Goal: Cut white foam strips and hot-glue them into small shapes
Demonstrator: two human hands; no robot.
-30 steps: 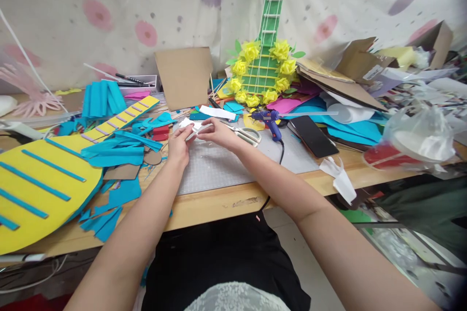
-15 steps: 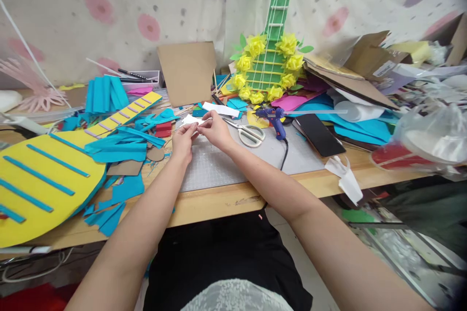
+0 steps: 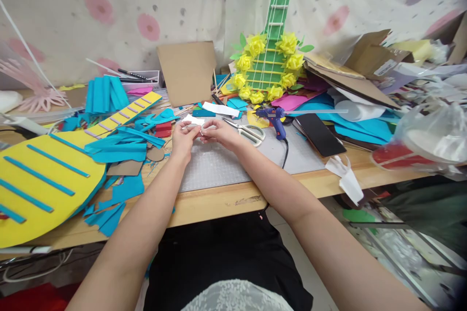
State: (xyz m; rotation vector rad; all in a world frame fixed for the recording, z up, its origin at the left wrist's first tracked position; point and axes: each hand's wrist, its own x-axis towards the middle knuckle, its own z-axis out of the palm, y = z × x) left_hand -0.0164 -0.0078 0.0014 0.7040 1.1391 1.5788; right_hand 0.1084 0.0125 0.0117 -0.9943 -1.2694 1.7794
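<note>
Above the back left part of the grey cutting mat, my left hand and my right hand meet fingertip to fingertip. Both pinch a small white piece of paper, mostly covered by the fingers. Just behind my left hand lies a larger white paper scrap. A white paper strip rests farther back. Scissors with pale handles lie right beside my right hand, their blades partly hidden by it. A blue glue gun stands to their right, its cord running off the table's front edge.
To the left lies a yellow cardboard guitar with blue crepe paper scraps. A green guitar with yellow flowers leans at the back beside a cardboard sheet. A phone and a plastic-wrapped cup are on the right.
My right hand has shifted slightly right and down, and its fingers have spread a little. The fingertips of both hands still meet at the small white paper.
</note>
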